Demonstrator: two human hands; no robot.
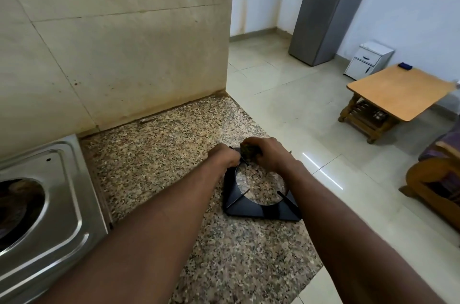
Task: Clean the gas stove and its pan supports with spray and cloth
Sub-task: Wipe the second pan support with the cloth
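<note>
Pan support: the black square metal pan support lies flat on the speckled brown stone counter, near its right edge.
Left hand: the left hand holds the far left corner, fingers curled round the rim.
Right hand: the right hand curls its fingers round a small dark green cloth wad, pressing it on the far rim.
Stove: the shiny steel gas stove sits at the left, well apart.

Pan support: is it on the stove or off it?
Off. The pan support lies flat on the granite counter, right of the stove.
</note>
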